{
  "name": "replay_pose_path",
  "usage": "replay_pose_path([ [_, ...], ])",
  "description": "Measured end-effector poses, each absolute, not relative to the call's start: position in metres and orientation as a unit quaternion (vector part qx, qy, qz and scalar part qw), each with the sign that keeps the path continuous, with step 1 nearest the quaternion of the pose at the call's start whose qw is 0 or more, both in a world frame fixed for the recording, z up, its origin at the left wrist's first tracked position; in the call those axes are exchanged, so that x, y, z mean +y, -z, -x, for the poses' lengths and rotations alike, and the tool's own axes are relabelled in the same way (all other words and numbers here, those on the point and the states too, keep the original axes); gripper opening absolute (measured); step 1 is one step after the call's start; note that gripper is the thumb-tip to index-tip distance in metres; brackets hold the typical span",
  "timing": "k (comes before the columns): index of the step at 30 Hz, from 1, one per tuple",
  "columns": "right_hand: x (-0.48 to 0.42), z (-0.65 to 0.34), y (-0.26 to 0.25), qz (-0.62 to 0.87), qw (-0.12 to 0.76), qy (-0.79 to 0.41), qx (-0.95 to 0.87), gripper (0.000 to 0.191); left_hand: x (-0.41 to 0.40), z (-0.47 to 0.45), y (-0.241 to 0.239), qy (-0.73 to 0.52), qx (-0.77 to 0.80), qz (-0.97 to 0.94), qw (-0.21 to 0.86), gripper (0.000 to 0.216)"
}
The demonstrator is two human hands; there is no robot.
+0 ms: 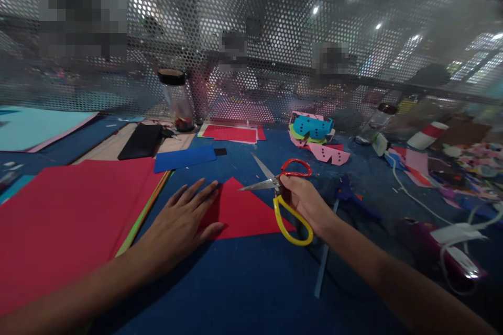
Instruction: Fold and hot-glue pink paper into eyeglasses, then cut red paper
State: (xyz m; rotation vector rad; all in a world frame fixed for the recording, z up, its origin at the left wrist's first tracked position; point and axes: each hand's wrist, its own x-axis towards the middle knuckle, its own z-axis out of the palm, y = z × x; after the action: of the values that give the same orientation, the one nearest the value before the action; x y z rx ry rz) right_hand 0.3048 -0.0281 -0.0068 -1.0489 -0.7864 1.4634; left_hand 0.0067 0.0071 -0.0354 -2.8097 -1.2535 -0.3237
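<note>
A red piece of paper (239, 214) with a pointed top lies on the blue table in front of me. My left hand (188, 214) rests flat on its left side, fingers stretched out. Above the right part of the paper, my right hand (304, 199) grips a pair of scissors (276, 184) at the pivot. One handle loop is red, the other yellow. The blades stand apart and point left, one tip over the paper. Just right of this hand lies a blue glue gun (348, 191) with a glue stick reaching toward me.
Large red sheets (78, 209) are stacked at left, near a black pouch (140, 141) and a blue strip (185, 158). Cut paper masks (312, 128) lie at the back. A glass jar (178, 99) stands before the perforated metal screen (251, 78). Cables and paper scraps (479, 162) crowd the right.
</note>
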Motion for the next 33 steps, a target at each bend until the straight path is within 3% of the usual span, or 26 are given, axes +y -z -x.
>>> replay_pose_path([
  [16, -0.027, -0.307, 0.006, 0.447, 0.556, -0.614, -0.339, 0.036, -0.001, -0.011, 0.021, 0.099, -0.37, 0.924, -0.016, 0.044],
  [24, -0.027, -0.308, 0.006, 0.444, 0.553, -0.618, -0.34, 0.035, 0.001, -0.008, 0.025, 0.136, -0.367, 0.919, -0.046, 0.047],
  [33, -0.027, -0.308, 0.009, 0.433, 0.558, -0.624, -0.333, 0.034, 0.009, -0.008, 0.025, 0.216, -0.431, 0.863, -0.152, 0.052],
])
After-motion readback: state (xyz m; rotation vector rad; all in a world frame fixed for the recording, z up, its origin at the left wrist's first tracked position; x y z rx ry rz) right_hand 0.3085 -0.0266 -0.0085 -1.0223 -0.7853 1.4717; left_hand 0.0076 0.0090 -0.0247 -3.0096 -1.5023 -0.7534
